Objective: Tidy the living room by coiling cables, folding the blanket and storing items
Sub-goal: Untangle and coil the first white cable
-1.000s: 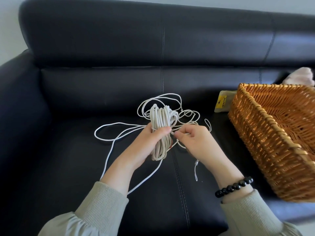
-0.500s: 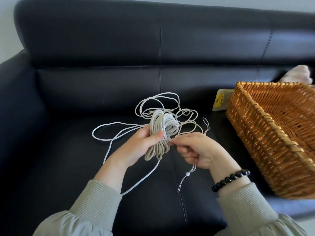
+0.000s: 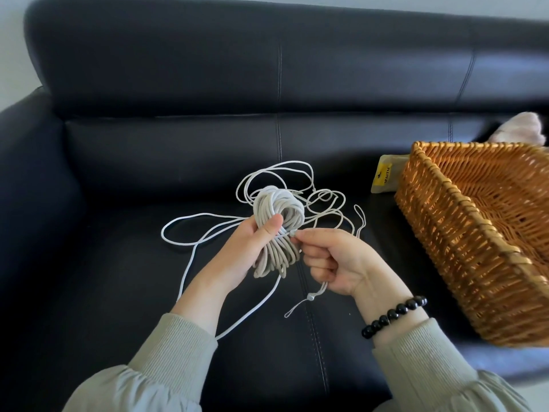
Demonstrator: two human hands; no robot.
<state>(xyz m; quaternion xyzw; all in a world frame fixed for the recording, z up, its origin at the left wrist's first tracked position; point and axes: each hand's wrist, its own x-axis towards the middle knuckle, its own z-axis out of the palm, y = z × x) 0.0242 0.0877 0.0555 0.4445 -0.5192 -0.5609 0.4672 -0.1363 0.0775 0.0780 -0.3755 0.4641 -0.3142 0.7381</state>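
While the left hand (image 3: 248,251) grips the grey cable coil (image 3: 279,208) at frame centre, above the sofa seat (image 3: 118,278), the right hand (image 3: 337,263) pinches the white cord (image 3: 310,296) beside it; wrap snugly, feeding slack without tangling.

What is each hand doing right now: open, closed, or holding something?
Left hand: closed, gripping the coiled grey cable.
Right hand: closed, pinching the thin white cord against the coil.
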